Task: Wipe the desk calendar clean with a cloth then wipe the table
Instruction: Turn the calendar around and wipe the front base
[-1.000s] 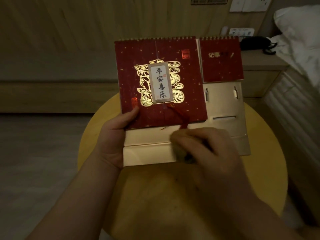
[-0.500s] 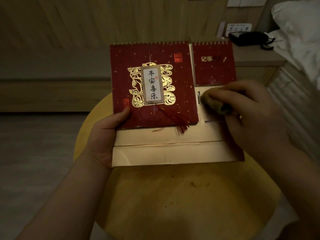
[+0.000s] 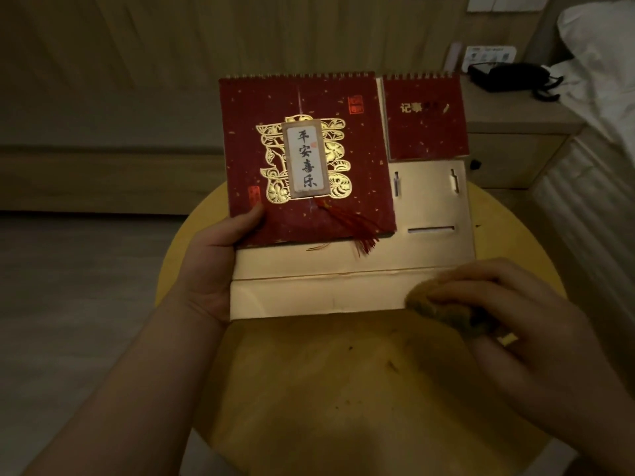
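Note:
The desk calendar [image 3: 343,269] stands tilted on a round yellow table [image 3: 326,372]. It has a gold base, a red spiral-bound cover with gold ornament and a red tassel, and a smaller red notepad at its upper right. My left hand [image 3: 216,266] grips its left edge, thumb on the red cover. My right hand [image 3: 508,324] presses a bunched brownish cloth [image 3: 443,314] against the lower right corner of the gold base.
Small dark specks lie on the table top in front of the calendar. A wooden nightstand [image 3: 515,132] with a black telephone [image 3: 508,77] stands behind at right. White bedding [image 3: 601,80] fills the right edge. Grey floor lies to the left.
My right hand with the cloth went from the base's lower middle up to the right panel under the notepad, then down to the lower right corner. The left hand keeps its hold.

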